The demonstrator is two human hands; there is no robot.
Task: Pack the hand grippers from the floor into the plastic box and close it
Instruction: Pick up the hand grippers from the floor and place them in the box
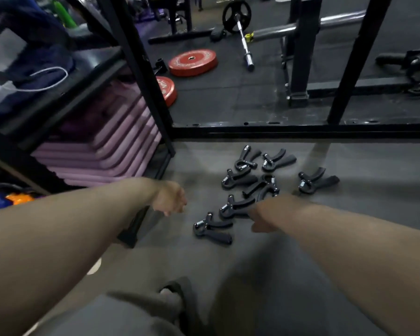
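Note:
Several black hand grippers point(260, 187) lie scattered on the grey floor in front of me. The nearest one point(211, 229) lies at the front left of the group, another point(235, 206) just behind it. My left hand point(170, 198) hangs over the floor left of the group, fingers curled downward and holding nothing. My right hand point(264, 217) is blurred, close over the near grippers, fingers pointing down-left; whether it touches one I cannot tell. No plastic box is in view.
A black rack point(141, 76) with stacked pink mats point(112, 146) stands at the left. A black floor rail point(301, 130) runs behind the grippers. Red weight plates point(193, 63) and a barbell point(244, 42) lie beyond. My foot in a slipper point(172, 297) is below.

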